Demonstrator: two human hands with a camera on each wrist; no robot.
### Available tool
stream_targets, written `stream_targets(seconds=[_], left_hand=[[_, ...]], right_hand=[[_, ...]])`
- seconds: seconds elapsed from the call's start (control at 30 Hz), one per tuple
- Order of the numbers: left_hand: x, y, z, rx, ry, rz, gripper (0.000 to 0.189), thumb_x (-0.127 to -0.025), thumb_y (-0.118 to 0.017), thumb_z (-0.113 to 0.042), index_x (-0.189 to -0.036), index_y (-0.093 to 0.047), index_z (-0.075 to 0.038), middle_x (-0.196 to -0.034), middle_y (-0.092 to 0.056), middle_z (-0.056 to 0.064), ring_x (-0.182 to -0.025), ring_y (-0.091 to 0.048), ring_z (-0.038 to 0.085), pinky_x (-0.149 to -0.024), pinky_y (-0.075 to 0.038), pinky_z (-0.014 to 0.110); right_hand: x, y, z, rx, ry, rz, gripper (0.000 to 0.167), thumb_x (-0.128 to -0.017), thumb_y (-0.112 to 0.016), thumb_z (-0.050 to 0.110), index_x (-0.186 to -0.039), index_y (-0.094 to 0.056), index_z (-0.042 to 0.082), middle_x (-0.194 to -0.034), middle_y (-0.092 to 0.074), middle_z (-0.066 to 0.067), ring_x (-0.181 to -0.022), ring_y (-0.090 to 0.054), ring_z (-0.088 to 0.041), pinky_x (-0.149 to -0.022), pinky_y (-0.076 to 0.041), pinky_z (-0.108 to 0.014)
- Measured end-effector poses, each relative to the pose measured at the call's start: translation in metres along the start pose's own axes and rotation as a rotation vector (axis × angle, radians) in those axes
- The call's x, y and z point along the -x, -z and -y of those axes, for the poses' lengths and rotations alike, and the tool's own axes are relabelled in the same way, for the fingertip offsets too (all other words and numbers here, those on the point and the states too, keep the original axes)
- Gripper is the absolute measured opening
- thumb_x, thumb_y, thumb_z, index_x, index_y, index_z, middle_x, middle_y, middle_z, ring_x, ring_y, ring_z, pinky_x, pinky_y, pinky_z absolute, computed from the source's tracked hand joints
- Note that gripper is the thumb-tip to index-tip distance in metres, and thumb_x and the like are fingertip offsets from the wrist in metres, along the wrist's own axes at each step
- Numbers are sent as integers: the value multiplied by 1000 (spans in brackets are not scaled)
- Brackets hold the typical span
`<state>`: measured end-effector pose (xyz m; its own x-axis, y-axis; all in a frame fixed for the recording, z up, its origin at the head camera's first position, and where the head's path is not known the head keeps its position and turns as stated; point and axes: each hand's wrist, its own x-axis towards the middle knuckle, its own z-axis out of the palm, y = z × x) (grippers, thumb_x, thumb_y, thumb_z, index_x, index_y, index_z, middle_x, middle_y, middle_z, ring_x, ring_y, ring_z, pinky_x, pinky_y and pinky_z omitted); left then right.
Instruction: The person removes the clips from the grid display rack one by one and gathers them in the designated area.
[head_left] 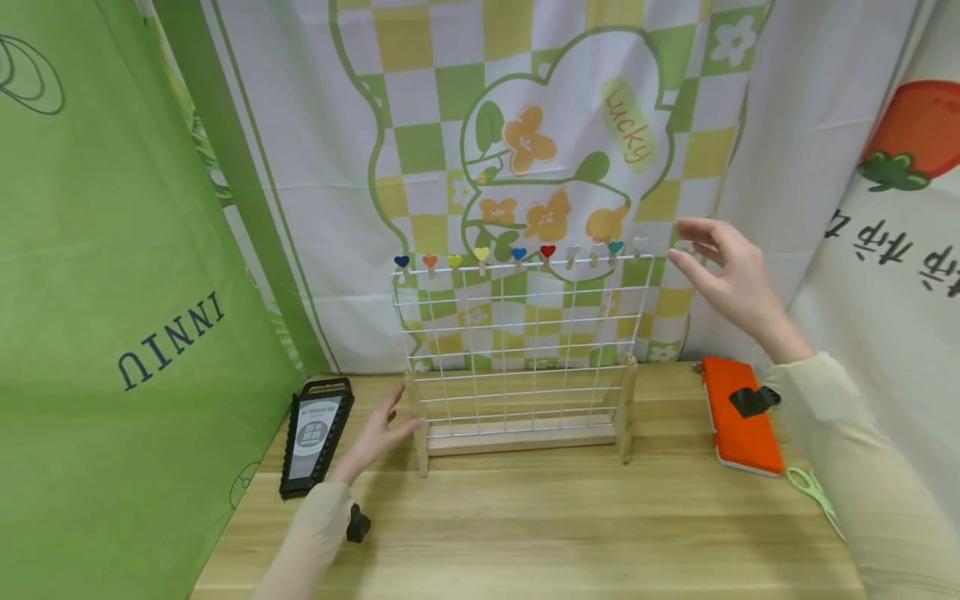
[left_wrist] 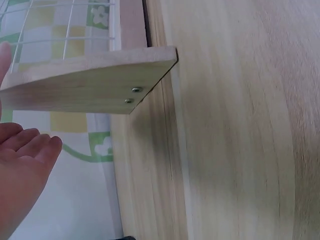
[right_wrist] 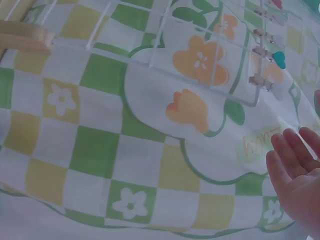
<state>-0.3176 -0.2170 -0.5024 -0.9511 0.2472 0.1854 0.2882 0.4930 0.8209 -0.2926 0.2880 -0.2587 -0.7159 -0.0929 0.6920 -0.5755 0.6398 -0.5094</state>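
A white wire grid rack (head_left: pixel 534 322) stands upright on wooden legs. Along its top wire sit several small heart-topped clothespins, from a dark blue one (head_left: pixel 402 262) at the left to a red one (head_left: pixel 547 251), a teal one (head_left: pixel 616 248) and a white one (head_left: pixel 641 244) at the right. My left hand (head_left: pixel 378 437), thumb and fingers spread, is right beside the left wooden leg (left_wrist: pixel 90 80) and holds nothing. Raised off the rack's top right corner, my right hand (head_left: pixel 723 271) has relaxed, slightly bent fingers with nothing between them; the right wrist view shows its palm (right_wrist: pixel 305 192).
A black tray-like case (head_left: pixel 315 437) with a grey label lies left of the rack on the wooden table (head_left: pixel 525 517). To the right are an orange case (head_left: pixel 738 417) and light green scissors (head_left: pixel 813 492). A patterned curtain (head_left: pixel 300 208) hangs close behind.
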Motion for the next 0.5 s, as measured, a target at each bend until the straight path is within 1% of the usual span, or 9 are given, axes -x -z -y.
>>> stream_targets(seconds=[0.13, 0.27, 0.37, 0.5], left_hand=[[-1, -7, -1, 31, -8, 13, 80, -94, -69, -18, -152, -23, 10, -158, -27, 32, -148, -26, 46, -122, -29, 57], [0, -12, 0, 49, 8, 20, 75, -95, -67, -19, -151, -26, 12, -154, -31, 35, -145, -31, 48, -119, -33, 56], [1, -15, 2, 58, 34, 20, 73, -96, -66, -21, -149, -28, 14, -151, -35, 37, -142, -36, 49, -117, -37, 55], [2, -19, 4, 69, 22, 21, 66, -98, -63, -21, -146, -34, 14, -147, -41, 37, -139, -41, 49, -114, -42, 53]], right_hand=[[-14, 0, 13, 4, 10, 45, 44, -97, -65, 20, -137, -55, 5, -136, -59, -18, -114, -50, 13, -99, -42, 1], [-25, -4, 25, -14, 15, 97, 45, -96, -66, 22, -137, -55, 6, -134, -60, -20, -113, -54, 8, -101, -44, -1], [-33, -10, 34, -33, 34, 120, 43, -95, -67, 20, -134, -57, 5, -131, -62, -19, -112, -55, 9, -103, -45, -4], [-41, -17, 46, -36, 63, 142, 39, -94, -69, 18, -129, -61, 4, -129, -64, -16, -111, -55, 11, -105, -47, -8]])
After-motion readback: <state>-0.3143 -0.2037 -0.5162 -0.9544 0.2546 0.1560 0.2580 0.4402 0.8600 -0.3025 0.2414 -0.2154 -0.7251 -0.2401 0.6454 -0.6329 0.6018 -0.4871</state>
